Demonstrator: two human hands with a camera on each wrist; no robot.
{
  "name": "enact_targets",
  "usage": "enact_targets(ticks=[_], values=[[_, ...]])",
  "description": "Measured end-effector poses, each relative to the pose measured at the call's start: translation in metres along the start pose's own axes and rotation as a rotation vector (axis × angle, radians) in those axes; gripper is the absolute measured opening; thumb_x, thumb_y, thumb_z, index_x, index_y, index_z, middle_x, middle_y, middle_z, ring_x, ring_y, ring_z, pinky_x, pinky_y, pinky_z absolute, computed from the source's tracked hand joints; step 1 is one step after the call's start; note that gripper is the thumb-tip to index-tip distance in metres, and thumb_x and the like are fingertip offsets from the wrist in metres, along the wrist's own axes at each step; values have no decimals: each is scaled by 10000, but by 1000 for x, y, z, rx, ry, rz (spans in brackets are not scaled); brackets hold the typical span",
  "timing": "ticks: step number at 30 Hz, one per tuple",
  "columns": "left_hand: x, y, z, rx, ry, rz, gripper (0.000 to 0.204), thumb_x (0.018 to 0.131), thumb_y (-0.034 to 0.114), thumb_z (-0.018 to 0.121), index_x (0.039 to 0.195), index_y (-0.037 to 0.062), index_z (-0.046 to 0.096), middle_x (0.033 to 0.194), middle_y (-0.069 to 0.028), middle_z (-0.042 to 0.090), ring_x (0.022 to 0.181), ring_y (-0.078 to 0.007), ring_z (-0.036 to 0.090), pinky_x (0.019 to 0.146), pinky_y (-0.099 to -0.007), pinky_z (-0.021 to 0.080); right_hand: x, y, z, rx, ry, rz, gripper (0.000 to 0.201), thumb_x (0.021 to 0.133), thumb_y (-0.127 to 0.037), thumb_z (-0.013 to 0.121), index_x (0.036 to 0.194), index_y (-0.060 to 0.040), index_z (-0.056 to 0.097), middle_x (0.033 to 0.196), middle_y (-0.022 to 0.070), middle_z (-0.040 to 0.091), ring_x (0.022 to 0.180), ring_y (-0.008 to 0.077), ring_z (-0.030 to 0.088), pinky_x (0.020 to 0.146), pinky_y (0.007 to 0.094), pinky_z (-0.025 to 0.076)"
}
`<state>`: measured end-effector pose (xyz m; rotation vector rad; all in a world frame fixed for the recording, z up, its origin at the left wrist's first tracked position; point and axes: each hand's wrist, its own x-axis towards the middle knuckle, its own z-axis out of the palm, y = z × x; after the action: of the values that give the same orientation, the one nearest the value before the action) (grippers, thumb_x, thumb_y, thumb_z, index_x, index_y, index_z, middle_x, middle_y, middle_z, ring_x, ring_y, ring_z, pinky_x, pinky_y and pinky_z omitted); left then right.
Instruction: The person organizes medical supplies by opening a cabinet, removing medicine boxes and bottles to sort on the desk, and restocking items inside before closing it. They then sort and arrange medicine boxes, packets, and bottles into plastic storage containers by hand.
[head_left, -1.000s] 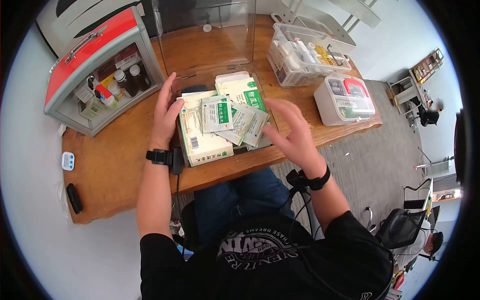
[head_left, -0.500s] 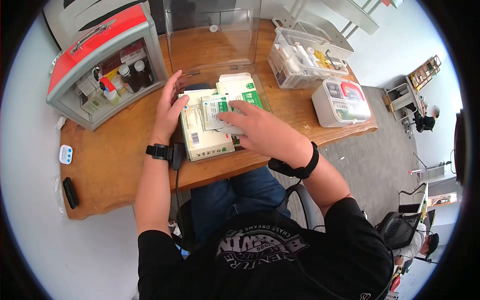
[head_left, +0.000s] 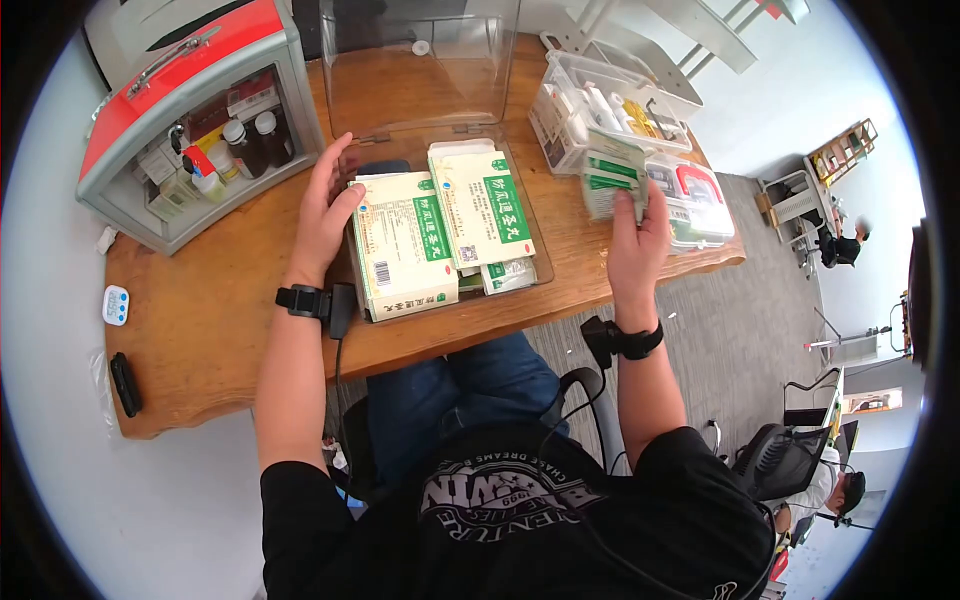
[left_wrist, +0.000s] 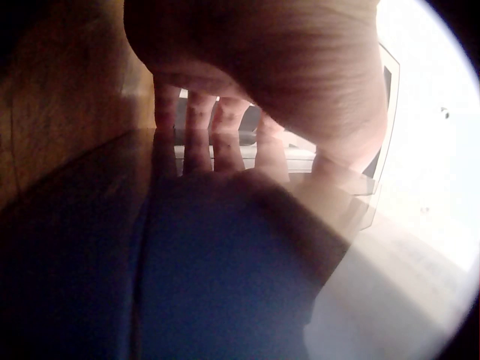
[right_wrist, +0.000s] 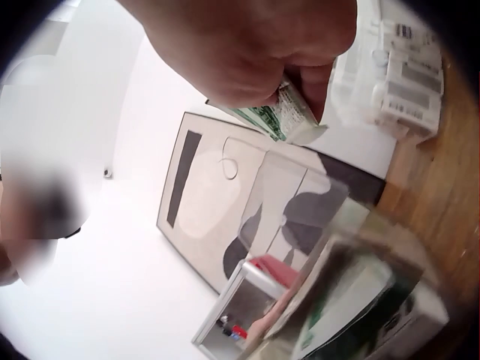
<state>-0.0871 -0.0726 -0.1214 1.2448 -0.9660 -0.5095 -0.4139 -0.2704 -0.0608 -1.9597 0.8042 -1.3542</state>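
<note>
My right hand [head_left: 638,255] pinches several green-and-white sachets [head_left: 612,180] between thumb and fingers, raised to the right of the open clear box [head_left: 546,262]. In the right wrist view these sachets [right_wrist: 289,120] stick out beneath the fingers. Inside the clear box lie two cream-and-green medicine cartons [head_left: 405,240], partly overlapping. Another sachet [head_left: 512,276] shows below the right-hand carton. My left hand [head_left: 322,215] rests along the box's left side, its fingers stretched out and the thumb at the carton's corner. The left wrist view shows the fingers [left_wrist: 197,112] extended past the clear wall.
A red-topped case [head_left: 190,100] holding bottles and cartons stands at the left. Behind the clear box its hinged lid [head_left: 415,80] stands up. At the right are a filled clear bin [head_left: 555,125] and a white red-handled box [head_left: 705,235]. A small timer [head_left: 117,305] lies far left.
The right hand came down onto the sachets lying on the cartons, took hold of them and carried them up and right. The cartons beneath are now uncovered. The left hand stayed at the box.
</note>
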Motion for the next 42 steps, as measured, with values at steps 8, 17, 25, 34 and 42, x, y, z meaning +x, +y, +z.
enact_targets(ticks=[8,17,25,34,42], values=[[2,-1,0,-39,9,7,657,976,148,600,1593,37,406,1488,-211,506,1407,-293,484,1199,-407,353,-33,84,-11,-716,-616,-246,611,995,-431,661,1522,-150,530,1604,208,442,1498,443,379,1214,572,325],[1,1,1,-30,21,-1,659,973,158,593,1594,37,405,1476,-213,517,1391,-294,499,1192,-406,361,-32,72,-12,-550,-594,-162,564,987,-337,701,1486,-108,573,1592,223,465,1498,441,393,1224,522,330],[2,0,-1,-15,7,-4,646,977,134,593,1590,40,413,1464,-197,528,1380,-283,507,1187,-401,368,-16,-64,13,-238,-741,-284,498,893,-77,719,1382,-41,628,1513,213,536,1435,428,476,1176,474,419],[0,4,0,-3,-7,-15,658,962,135,546,1596,39,397,1493,-188,494,1436,-287,449,1216,-414,324,-22,-49,41,-298,-739,-325,498,882,-62,706,1376,-53,639,1463,220,565,1408,451,496,1167,492,428],[1,3,-2,-10,11,14,658,975,172,624,1592,63,421,1474,-205,527,1369,-289,522,1175,-407,385,-10,-56,43,-241,-388,-368,277,935,17,673,1192,-73,729,1275,147,698,1170,351,676,980,454,542]])
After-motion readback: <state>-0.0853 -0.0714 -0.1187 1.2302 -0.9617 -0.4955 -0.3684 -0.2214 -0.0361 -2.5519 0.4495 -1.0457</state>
